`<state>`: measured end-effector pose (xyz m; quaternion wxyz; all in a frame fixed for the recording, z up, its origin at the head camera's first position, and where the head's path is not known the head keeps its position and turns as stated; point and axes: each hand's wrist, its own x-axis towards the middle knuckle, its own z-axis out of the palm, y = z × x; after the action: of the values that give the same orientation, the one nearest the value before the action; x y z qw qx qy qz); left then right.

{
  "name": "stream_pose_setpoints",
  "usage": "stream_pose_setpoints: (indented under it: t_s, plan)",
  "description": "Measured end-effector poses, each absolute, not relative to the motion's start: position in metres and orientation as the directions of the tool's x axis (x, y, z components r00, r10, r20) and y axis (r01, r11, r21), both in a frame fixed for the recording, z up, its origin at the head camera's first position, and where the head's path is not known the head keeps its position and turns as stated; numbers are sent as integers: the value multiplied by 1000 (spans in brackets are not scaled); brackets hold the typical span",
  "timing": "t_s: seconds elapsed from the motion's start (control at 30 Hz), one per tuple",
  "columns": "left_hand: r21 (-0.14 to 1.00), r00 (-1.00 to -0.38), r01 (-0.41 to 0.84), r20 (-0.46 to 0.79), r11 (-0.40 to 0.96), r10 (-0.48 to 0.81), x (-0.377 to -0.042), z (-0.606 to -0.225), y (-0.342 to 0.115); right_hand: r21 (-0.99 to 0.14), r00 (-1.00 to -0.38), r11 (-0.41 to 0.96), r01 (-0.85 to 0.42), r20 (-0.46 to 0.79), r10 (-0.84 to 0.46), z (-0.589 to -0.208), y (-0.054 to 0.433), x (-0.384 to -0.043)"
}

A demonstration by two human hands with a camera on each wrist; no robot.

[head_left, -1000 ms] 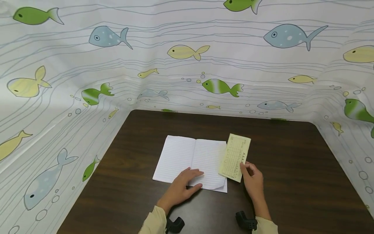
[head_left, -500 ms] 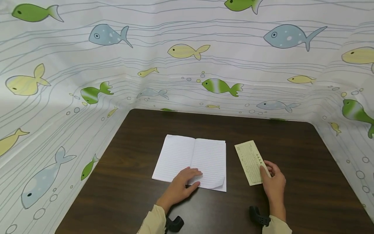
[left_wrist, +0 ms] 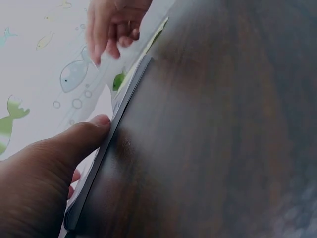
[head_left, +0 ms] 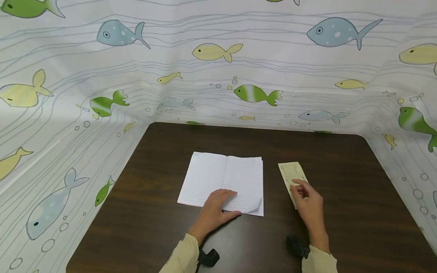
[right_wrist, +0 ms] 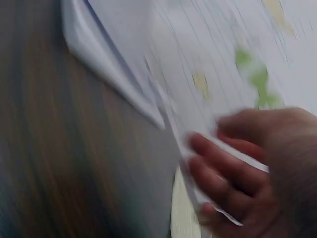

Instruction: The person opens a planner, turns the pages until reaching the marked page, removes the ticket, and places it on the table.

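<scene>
An open lined notebook (head_left: 205, 176) lies on the dark wooden table, its lower right page corner lifted slightly. My left hand (head_left: 214, 211) rests on the notebook's lower edge, fingers over the page; in the left wrist view the thumb (left_wrist: 81, 139) touches the edge beside the raised corner. To the notebook's right, a yellow printed slip (head_left: 290, 170) lies on the table. Above its lower part is my right hand (head_left: 310, 203), covering some of it. In the left wrist view that hand (left_wrist: 116, 25) hangs over the table with loosely bent fingers and nothing in them. The right wrist view is blurred.
White sheeting (head_left: 218, 102) printed with fish stands along the table's back and sides. The bare dark table (head_left: 355, 197) surrounds the notebook and slip. Black wrist cameras (head_left: 209, 258) are strapped below both hands.
My right hand carried the yellow slip off the notebook's right page to the right, laid it on the table and let go. My left hand stays on the notebook.
</scene>
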<state>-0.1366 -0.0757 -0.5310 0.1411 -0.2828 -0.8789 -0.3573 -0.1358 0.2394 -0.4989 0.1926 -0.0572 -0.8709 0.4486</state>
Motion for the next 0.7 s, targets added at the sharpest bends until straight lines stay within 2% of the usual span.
stream_pose_setpoints:
  t_s: [0.1, 0.2, 0.27, 0.4, 0.6, 0.7]
  plan:
    - [558, -806, 591, 439, 582, 398, -134, -532, -77, -811, -981, 564, -154, 196, 14, -496, 213, -132]
    - [561, -808, 589, 431, 582, 402, -133, -532, -78, -806, -984, 565, -175, 124, -128, -494, 188, -129]
    - [563, -808, 589, 429, 580, 404, -133, -532, -77, -800, -982, 572, -179, 108, -156, -492, 174, -127]
    - [567, -798, 601, 457, 563, 392, -135, -532, -75, -778, -964, 573, -258, 165, -210, -490, 153, -124]
    - [591, -778, 626, 518, 508, 356, -141, -530, -74, -826, -899, 434, -358, 179, -400, -491, 134, -121]
    - [607, -797, 597, 526, 524, 298, -141, -529, -74, -807, -903, 457, -373, 203, -378, -493, 134, -120]
